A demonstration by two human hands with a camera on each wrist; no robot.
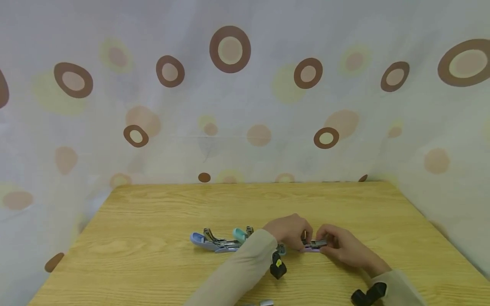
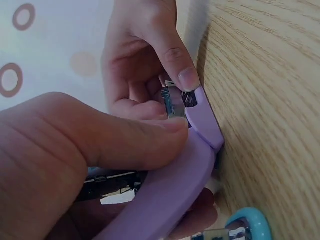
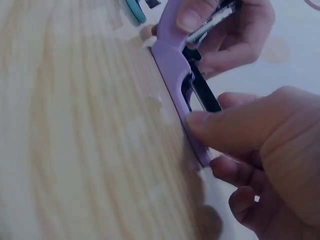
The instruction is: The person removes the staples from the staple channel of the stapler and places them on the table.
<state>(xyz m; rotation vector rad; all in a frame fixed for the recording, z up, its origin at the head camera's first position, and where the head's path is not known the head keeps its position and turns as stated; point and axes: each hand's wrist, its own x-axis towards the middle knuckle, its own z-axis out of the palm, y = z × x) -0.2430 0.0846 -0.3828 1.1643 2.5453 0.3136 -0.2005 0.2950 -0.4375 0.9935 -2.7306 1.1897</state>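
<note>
A purple stapler (image 2: 172,187) with its top swung open lies on the wooden table, between both hands. My left hand (image 1: 292,230) grips its cover part, the thumb (image 2: 145,142) pressed along the purple shell. At the other end, my right hand (image 1: 344,246) pinches the purple base (image 3: 175,82) between thumb and fingers. Dark and metal inner parts of the stapler show between the hands in both wrist views. Left of the hands in the head view stand a teal stapler (image 1: 239,234), partly hidden by the left arm, and a blue stapler (image 1: 203,242), both opened up.
A small metal piece (image 1: 266,303) shows at the bottom edge of the head view, its kind unclear. The wooden table (image 1: 153,212) ends at the back against a spotted cloth (image 1: 229,106), which also hangs along both sides.
</note>
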